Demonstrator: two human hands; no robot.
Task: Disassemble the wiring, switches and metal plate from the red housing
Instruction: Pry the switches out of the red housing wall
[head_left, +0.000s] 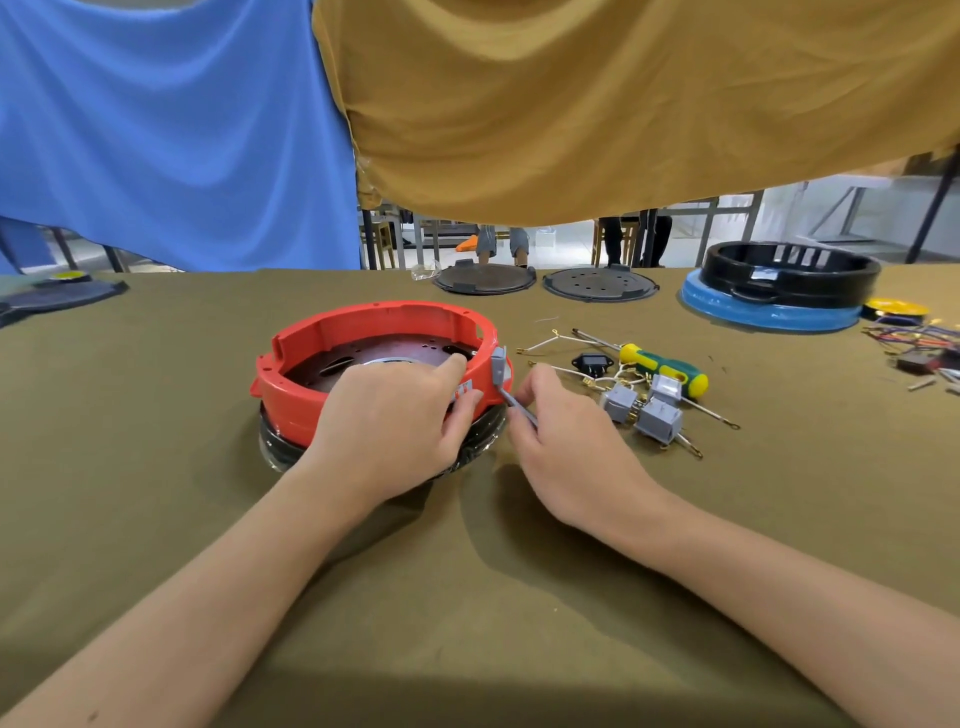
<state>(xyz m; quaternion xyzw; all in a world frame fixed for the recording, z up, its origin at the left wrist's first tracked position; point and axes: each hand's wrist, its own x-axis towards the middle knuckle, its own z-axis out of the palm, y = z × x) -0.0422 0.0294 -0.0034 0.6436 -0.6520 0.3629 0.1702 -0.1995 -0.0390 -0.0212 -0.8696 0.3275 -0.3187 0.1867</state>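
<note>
The round red housing (332, 364) stands on a black base at the table's middle, with a dark metal plate (384, 353) inside it. My left hand (395, 415) grips the housing's right rim, its index finger reaching inside. A grey switch (498, 366) sits in the right wall of the housing. My right hand (561, 441) pinches a thin grey tool (519, 408) whose tip touches that switch. Three loose grey switches (644, 408), a small black switch (591, 362) and white wires (550, 343) lie to the right.
A green-and-yellow screwdriver (665, 366) lies beside the loose switches. Two dark round plates (597, 285) rest at the far edge. A black ring on a blue ring (779, 291) stands at the back right, with a bundle of coloured wires (919, 343) beyond it.
</note>
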